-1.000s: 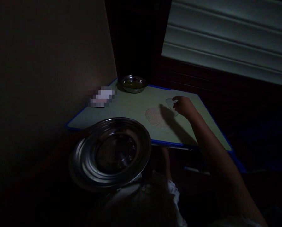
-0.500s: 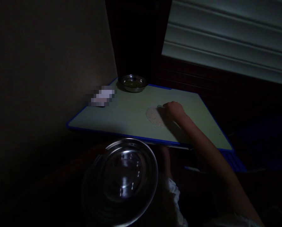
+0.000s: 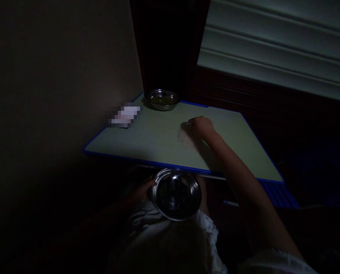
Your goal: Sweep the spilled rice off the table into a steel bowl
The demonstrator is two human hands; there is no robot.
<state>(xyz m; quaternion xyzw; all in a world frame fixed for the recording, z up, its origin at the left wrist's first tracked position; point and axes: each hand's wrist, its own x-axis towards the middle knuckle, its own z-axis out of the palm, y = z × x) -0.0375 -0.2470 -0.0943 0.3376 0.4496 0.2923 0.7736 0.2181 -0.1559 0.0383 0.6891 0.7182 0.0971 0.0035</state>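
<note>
Below the table's near edge, my left hand (image 3: 150,185) grips the left rim of a shiny steel bowl (image 3: 176,216). The bowl's dark inside is turned up toward me, and I make out nothing in it. My right hand (image 3: 203,126) is over the table, its fingers closed on a small thin thing (image 3: 185,123) too dim to name. A round, flat patch of pale grains (image 3: 185,140) lies on the tabletop just under and to the left of that hand, partly in its shadow.
The pale table (image 3: 147,140) has a blue edge. At its far corner stands another steel bowl (image 3: 162,106) with something greenish inside. A blurred-out flat item (image 3: 126,116) lies by the wall on the left. Light slats (image 3: 272,49) show beyond. The room is dim.
My left hand has moved the steel bowl away from me, lower toward the table's near edge, where it looks smaller. My right hand has shifted slightly left and away over the grains.
</note>
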